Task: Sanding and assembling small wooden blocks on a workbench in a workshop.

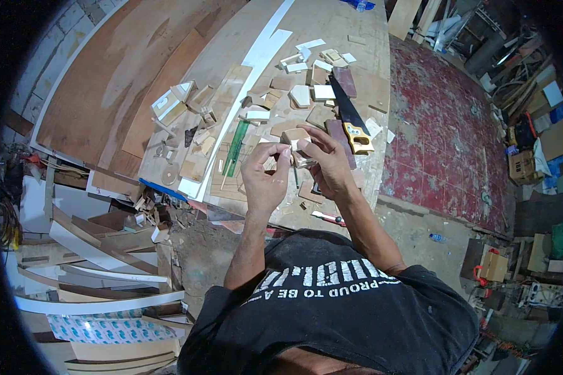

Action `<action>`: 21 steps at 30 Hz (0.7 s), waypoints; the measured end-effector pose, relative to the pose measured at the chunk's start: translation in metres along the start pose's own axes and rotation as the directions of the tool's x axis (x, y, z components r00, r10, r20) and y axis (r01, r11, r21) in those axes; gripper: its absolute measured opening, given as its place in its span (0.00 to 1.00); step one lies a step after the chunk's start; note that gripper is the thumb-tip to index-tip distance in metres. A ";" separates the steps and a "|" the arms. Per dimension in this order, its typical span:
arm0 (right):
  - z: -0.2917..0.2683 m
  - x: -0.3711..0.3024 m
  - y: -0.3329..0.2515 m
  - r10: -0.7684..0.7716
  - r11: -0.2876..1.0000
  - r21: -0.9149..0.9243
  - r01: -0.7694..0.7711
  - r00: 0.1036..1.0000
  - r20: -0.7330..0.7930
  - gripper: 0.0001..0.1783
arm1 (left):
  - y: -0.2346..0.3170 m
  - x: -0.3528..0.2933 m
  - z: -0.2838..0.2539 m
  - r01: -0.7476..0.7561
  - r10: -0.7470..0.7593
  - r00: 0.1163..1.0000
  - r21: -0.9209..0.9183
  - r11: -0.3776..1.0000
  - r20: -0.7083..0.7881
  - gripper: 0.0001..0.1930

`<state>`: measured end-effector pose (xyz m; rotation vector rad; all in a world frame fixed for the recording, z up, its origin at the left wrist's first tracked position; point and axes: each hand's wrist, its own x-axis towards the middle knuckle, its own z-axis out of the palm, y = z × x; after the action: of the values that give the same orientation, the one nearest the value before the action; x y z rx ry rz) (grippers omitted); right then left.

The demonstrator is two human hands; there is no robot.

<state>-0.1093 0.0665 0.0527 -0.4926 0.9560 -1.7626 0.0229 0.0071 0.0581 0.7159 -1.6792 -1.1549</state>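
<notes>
Over the near part of the workbench, my right hand (329, 164) is closed around a small wooden block (295, 135) with pale faces. My left hand (267, 181) meets it from the other side, thumb and forefinger pinched together at the block's edge. Whatever lies between those left fingertips is too small to make out. Just left of the hands lies a green ruler (236, 147). A handsaw (358, 139) with a yellow handle and dark blade rests to the right. Close to my body is a red-and-white utility knife (327, 218).
Wood offcuts, several white-faced, litter the workbench (356, 59). A small wooden assembly (172, 102) stands at left, beyond a long white strip (247, 84). Large brown boards (100, 81) lean at far left. Curved panels (100, 304) are stacked lower left. Red flooring (444, 137) lies right.
</notes>
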 end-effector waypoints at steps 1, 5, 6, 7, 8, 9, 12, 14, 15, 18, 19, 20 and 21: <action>-0.001 0.000 0.000 -0.002 1.000 -0.006 0.002 1.000 0.003 0.26 | 0.001 0.000 0.000 0.000 0.000 1.000 -0.001 1.000 0.002 0.03; 0.001 -0.001 -0.002 -0.013 0.999 -0.031 0.013 1.000 -0.008 0.26 | 0.001 0.001 -0.001 -0.038 0.038 0.999 0.021 0.999 0.021 0.04; 0.002 0.000 -0.002 -0.018 0.999 -0.028 0.018 1.000 -0.009 0.26 | 0.000 0.001 -0.001 -0.027 0.026 0.999 0.018 0.999 0.020 0.04; 0.002 0.000 -0.002 -0.023 0.999 -0.025 0.023 1.000 -0.011 0.27 | -0.001 0.001 -0.001 -0.026 0.026 0.999 0.019 0.999 0.020 0.04; 0.001 0.000 -0.001 -0.023 0.999 -0.025 0.022 1.000 -0.011 0.27 | -0.001 0.001 -0.001 -0.031 0.031 0.999 0.018 0.999 0.015 0.04; 0.001 0.000 -0.001 -0.017 0.999 -0.031 0.016 1.000 -0.016 0.27 | -0.002 0.001 -0.001 -0.038 0.038 0.999 0.016 0.999 0.009 0.04; 0.002 0.000 -0.001 -0.008 0.999 -0.041 0.007 1.000 -0.018 0.27 | -0.006 0.002 -0.002 -0.077 0.076 0.997 0.045 0.996 0.021 0.04; 0.002 0.000 0.000 -0.003 0.999 -0.043 0.003 1.000 -0.014 0.27 | -0.004 0.002 -0.004 -0.075 0.073 0.997 0.049 0.996 0.032 0.03; 0.001 0.000 0.000 0.004 0.999 -0.050 -0.005 1.000 -0.018 0.27 | -0.004 0.003 -0.004 -0.074 0.072 0.996 0.050 0.996 0.045 0.03; -0.002 0.001 0.000 0.014 0.998 -0.060 -0.016 1.000 -0.018 0.27 | -0.005 0.002 -0.003 -0.079 0.077 0.996 0.042 0.996 0.048 0.03; -0.002 0.001 0.000 0.018 0.998 -0.064 -0.018 1.000 -0.013 0.27 | -0.006 0.002 -0.003 -0.079 0.077 0.996 0.042 0.996 0.049 0.03; -0.002 0.000 0.000 0.017 0.998 -0.064 -0.018 1.000 -0.014 0.27 | -0.007 0.002 -0.002 -0.075 0.073 0.996 0.032 0.997 0.051 0.03; 0.000 0.000 -0.001 0.016 0.998 -0.066 -0.017 1.000 -0.013 0.27 | -0.008 0.002 -0.003 -0.069 0.068 0.996 0.023 0.997 0.053 0.03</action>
<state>-0.1097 0.0668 0.0533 -0.5156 1.0273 -1.7256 0.0243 0.0010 0.0520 0.6435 -1.7511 -1.1143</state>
